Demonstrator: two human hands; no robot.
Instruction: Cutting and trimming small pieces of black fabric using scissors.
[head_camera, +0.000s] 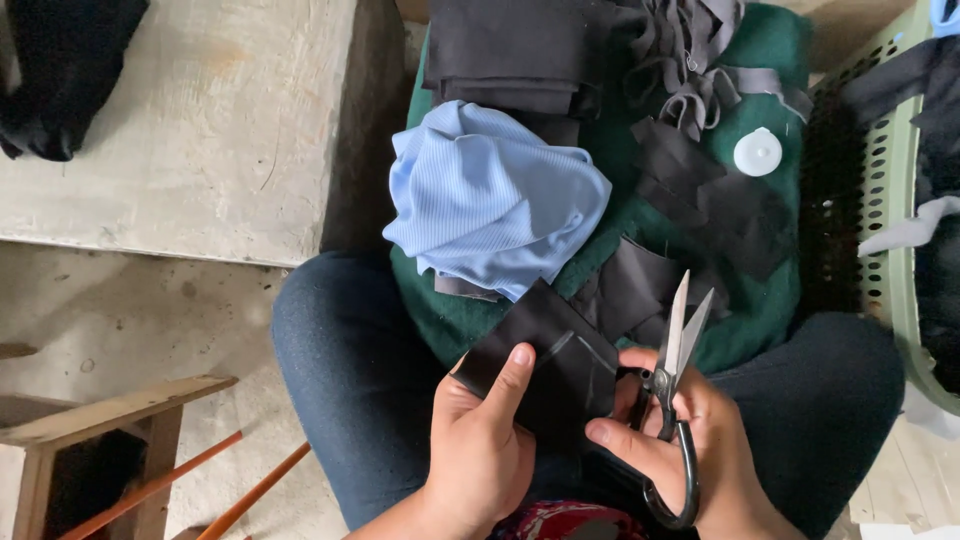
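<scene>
My left hand (480, 440) pinches a black piece of fabric (540, 360) over my lap, thumb on top. My right hand (680, 450) grips a pair of black-handled scissors (675, 380), blades slightly apart and pointing up, while its fingers also touch the black piece's right edge. Just above lies a bunched light blue ribbed cloth (495, 200) on a green cloth (760, 300) that covers my knees.
Folded black fabric (510, 50) and dark scraps (700, 190) lie on the green cloth, with a white round lid (757, 152). A green perforated basket (890, 200) stands at right, a pale wooden board (200, 130) at left, a wooden stool (110, 420) below.
</scene>
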